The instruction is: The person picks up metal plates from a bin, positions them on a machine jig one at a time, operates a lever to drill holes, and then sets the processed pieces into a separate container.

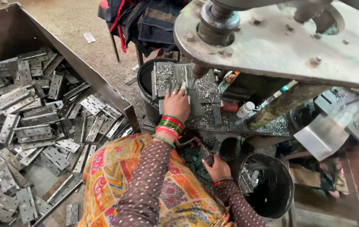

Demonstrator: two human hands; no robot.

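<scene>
Two hands at work. My left hand (176,105) presses a steel hinge plate (178,77) flat on the press worktop (213,120) under the punch (198,69), fingers (176,89) spread open, gripping nothing. Judged stiff, light, sharp-edged, swarf-dusted; best held by its long edges. My right hand (217,168) is closed around a dark handle (207,155), beside a black bucket (272,189). More hinges fill the bin (78,67).

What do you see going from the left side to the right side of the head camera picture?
Big bin of metal hinges → left hand pressing a hinge on the machine table → small white bottle → black bucket → bent shiny metal sheet.
</scene>
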